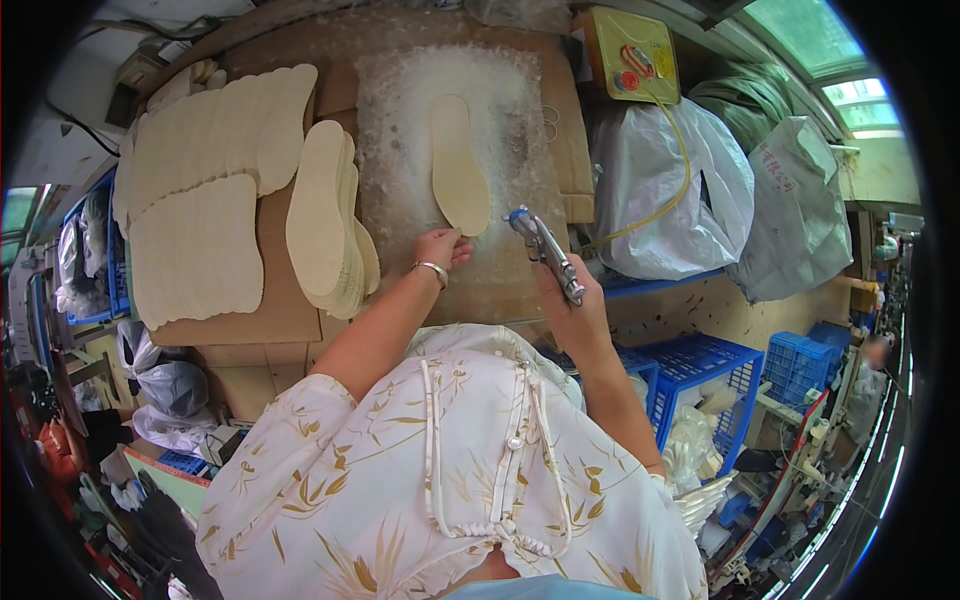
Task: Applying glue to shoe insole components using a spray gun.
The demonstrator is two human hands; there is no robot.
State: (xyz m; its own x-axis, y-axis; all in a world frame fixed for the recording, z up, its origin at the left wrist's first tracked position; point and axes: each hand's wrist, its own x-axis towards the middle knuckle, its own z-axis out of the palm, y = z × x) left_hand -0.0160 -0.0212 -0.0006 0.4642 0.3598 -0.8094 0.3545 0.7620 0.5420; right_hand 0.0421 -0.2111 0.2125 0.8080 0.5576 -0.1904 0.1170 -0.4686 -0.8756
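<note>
1. Above the near edge of the table (284, 300), a gun (545, 248) is gripped by the right hand (580, 300), its fingers closed round the handle.
2. The near end of a sole (460, 165) is met by the left hand (443, 249), fingers curled; whether it is pinched cannot be told.
3. A stack (322, 220) is set left of it.
4. The sole is laid lengthwise on a whitened sheet (395, 120).
5. Overlapped rows (200, 245) of soles are spread along the left edge.
6. A hose (688, 165) is seen beside a yellow can (610, 45) near the far right corner.

Right hand (578, 308) holds a spray gun (545, 252) (silvery).
</note>
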